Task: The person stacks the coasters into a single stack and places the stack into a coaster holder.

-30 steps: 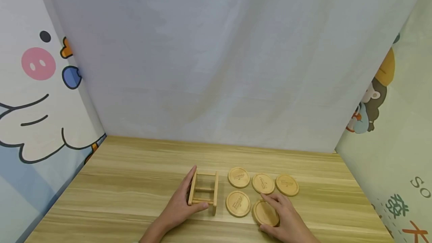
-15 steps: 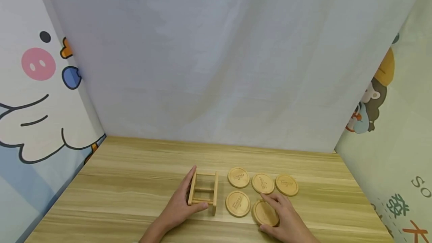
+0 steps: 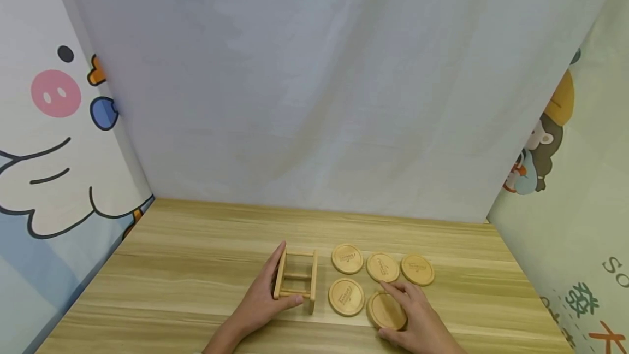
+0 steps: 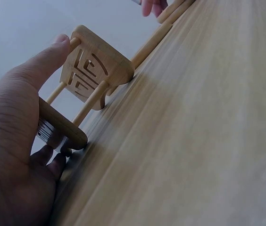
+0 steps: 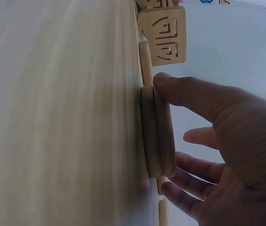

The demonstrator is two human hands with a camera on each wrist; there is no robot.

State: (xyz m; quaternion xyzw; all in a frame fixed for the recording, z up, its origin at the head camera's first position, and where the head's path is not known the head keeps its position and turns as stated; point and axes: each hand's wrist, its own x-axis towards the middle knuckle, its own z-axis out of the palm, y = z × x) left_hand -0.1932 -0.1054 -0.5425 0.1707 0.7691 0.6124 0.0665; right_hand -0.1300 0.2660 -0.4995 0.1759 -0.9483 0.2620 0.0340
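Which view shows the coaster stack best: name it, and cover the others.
Right wrist: the coaster stack shows close and side-on, its two edges distinct. The head view gives mainly its top, seen from above; the left wrist view, only part, at the frame's top.

Head view: illumination is moderate and diffuse. The far cloth (image 3: 314,97) shows soft fold shading and a paler zone low at its centre. A pale sheen appears on the right side of the table (image 3: 196,266). Engraving on the coasters (image 3: 346,297) is soft and only partly legible.

Wrist views: exposure is dim, with a cool cast. The left hand (image 4: 10,136) and right hand (image 5: 246,155) are shaded. Soft shadows border the rack (image 4: 93,70) and coasters; wood grain is blurred.
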